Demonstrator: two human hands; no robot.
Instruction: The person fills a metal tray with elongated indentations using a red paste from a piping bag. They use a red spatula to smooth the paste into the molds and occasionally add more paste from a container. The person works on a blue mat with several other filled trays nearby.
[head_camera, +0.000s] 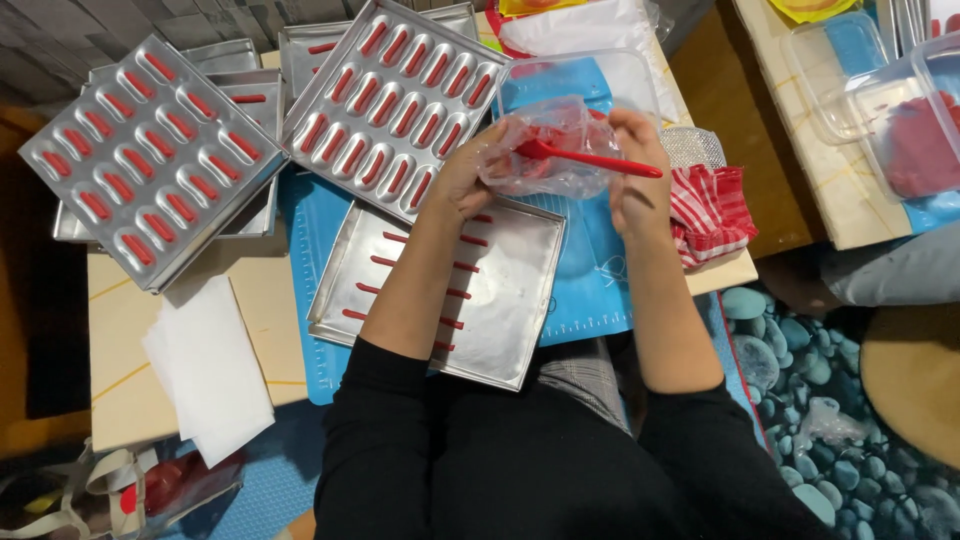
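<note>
My left hand (462, 178) grips a clear plastic piping bag (545, 150) smeared with red batter. My right hand (638, 170) holds a red spatula (590, 160) whose blade is pushed into the bag's mouth. Both hands hover above a flat metal baking tray (510, 300) carrying thin red piped strips (455, 267) in two columns, partly hidden by my left forearm. The tray rests on a blue silicone mat (600, 280).
Two moulded metal trays with red-filled oblong cavities (150, 150) (400, 100) lie at the left and centre back, stacked on others. A clear plastic tub (600, 85), a red striped cloth (712, 212), white paper sheets (210, 370) and more tubs (900, 110) at right.
</note>
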